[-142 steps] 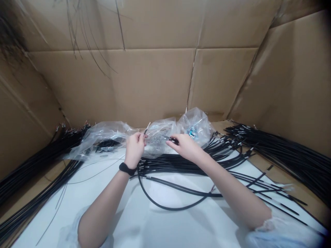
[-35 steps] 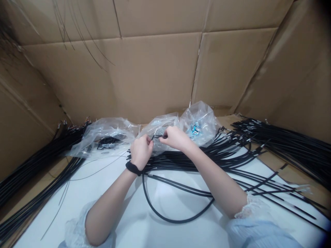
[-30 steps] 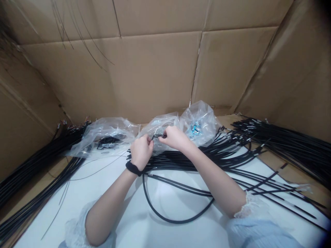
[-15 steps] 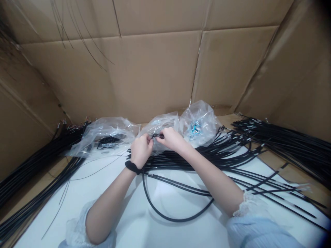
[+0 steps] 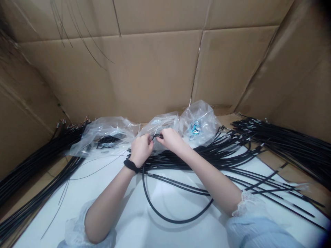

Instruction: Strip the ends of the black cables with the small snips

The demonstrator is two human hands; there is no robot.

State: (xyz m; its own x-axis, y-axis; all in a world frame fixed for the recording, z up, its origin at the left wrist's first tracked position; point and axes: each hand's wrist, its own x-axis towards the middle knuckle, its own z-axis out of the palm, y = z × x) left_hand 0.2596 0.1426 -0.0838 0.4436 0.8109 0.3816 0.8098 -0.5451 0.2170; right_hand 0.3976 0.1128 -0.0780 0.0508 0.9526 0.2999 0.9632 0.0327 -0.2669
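My left hand (image 5: 141,148) and my right hand (image 5: 172,139) meet in front of the middle clear plastic bag (image 5: 162,124). Both are closed in a pinch on the end of a black cable (image 5: 157,136), fingertips almost touching. That cable loops down over the white table (image 5: 124,210) in a wide curve (image 5: 170,219) under my right forearm. A black band sits on my left wrist (image 5: 130,165). What the fingertips press onto the cable end is too small to make out.
A pile of black cables (image 5: 207,156) lies behind my hands, with more bundles at the right (image 5: 289,144) and left (image 5: 36,165). Clear bags hold black parts (image 5: 106,137) and blue parts (image 5: 199,124). Cardboard walls (image 5: 155,72) enclose the table.
My hands, apart 4.7 s ago, have come together on the cable end. Over the last second they stay joined and shift only slightly.
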